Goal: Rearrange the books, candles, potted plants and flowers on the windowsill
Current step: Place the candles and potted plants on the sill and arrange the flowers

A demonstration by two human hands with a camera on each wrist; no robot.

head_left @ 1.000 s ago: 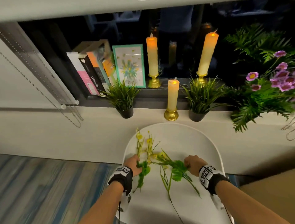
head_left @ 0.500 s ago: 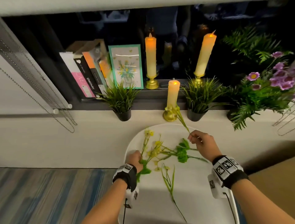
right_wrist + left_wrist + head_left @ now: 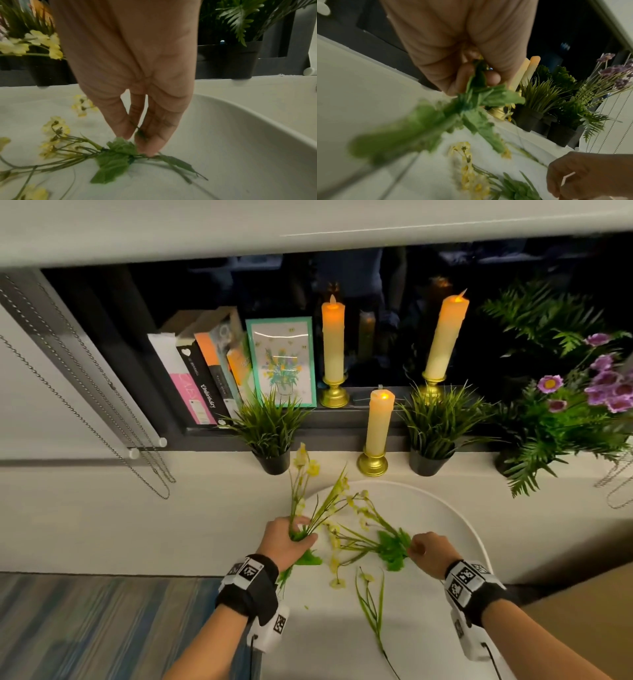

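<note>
My left hand (image 3: 291, 539) grips a bunch of yellow artificial flowers (image 3: 305, 491) by the stems, tips toward the windowsill; in the left wrist view its fingers (image 3: 460, 75) curl round the leafy stems (image 3: 479, 97). My right hand (image 3: 426, 549) pinches the stem of another yellow sprig (image 3: 363, 532) lying on the white round table (image 3: 455, 515); the right wrist view shows the fingertips (image 3: 149, 143) closed on that stem (image 3: 171, 161) beside its green leaves (image 3: 113, 162). On the sill stand books (image 3: 202, 378), three candles (image 3: 378, 422) and two potted grasses (image 3: 270, 426).
A loose green stem (image 3: 371, 607) lies on the table near me. A flower picture (image 3: 284, 361) leans by the books. A purple-flowered fern plant (image 3: 582, 412) fills the sill's right end. Blind chains (image 3: 113, 419) hang at the left.
My right hand came down from near the short candle to the sprig on the table. The sprig it held has joined the bunch in my left hand, which has lifted slightly.
</note>
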